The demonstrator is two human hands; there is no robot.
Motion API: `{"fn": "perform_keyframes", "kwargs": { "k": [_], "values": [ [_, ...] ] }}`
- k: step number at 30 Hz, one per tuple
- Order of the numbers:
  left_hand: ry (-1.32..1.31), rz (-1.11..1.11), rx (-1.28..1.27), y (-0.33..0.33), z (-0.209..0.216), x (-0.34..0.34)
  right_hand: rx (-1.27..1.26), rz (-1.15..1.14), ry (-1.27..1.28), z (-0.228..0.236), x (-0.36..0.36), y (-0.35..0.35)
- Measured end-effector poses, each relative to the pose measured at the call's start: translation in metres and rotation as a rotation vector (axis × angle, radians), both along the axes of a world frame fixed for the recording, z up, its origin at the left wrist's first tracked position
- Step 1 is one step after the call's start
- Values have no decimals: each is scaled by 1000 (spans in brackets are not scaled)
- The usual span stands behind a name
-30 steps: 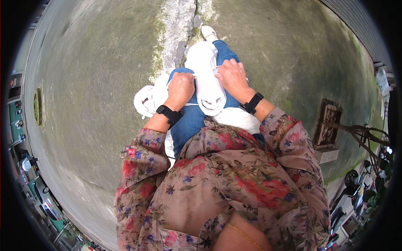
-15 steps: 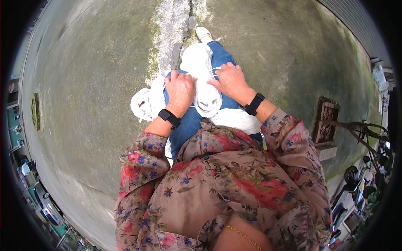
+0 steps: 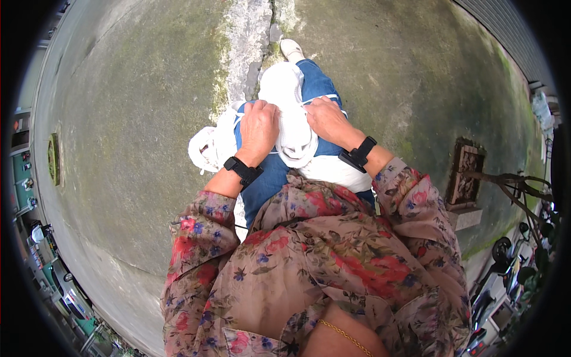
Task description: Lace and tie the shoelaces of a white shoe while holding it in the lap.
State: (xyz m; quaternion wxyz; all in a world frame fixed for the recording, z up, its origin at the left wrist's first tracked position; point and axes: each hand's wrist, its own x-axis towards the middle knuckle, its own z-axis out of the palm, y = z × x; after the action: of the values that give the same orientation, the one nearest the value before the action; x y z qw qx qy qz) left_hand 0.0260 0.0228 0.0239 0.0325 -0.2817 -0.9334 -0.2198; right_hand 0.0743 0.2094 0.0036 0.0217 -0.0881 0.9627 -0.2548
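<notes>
A white lace-up shoe (image 3: 282, 83) lies across my lap, its toe pointing away from me and its opening near my belly. My left hand (image 3: 260, 128) is closed at the shoe's left side, fingers bent in a pinch beside the lacing. On the opposite side, my right hand (image 3: 330, 121) pinches at the laces with thumb and fingertips together. A loose white lace (image 3: 324, 96) trails over my right knee. Another white shoe (image 3: 203, 150) rests to the left of my left knee, partly covered by white material. My fingers hide much of the lacing.
Stained concrete ground (image 3: 148, 119) surrounds me, with a pale cracked strip (image 3: 245, 47) running ahead. A white object (image 3: 336, 172) shows beneath my right thigh. At right stand a brick-edged planter (image 3: 464, 172) with a thin trunk and parked motorbikes (image 3: 502, 262).
My right hand has drawn in and down slightly, its thumb closing toward the fingers. More loose lace now shows over my right knee. The left hand stays nearly in place.
</notes>
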Motion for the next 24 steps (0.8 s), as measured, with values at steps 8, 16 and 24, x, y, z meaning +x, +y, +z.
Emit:
{"fn": "perform_keyframes", "kwargs": {
  "k": [8, 16, 24],
  "values": [
    [-201, -191, -280, 39, 1, -41, -240, -11, 262, 0, -2, -11],
    [-1050, 152, 544, 25, 11, -58, 637, 356, 192, 35, -20, -24],
    [-1154, 129, 647, 47, 27, -70, -331, 69, 679, 144, -33, 7]
  ]
}}
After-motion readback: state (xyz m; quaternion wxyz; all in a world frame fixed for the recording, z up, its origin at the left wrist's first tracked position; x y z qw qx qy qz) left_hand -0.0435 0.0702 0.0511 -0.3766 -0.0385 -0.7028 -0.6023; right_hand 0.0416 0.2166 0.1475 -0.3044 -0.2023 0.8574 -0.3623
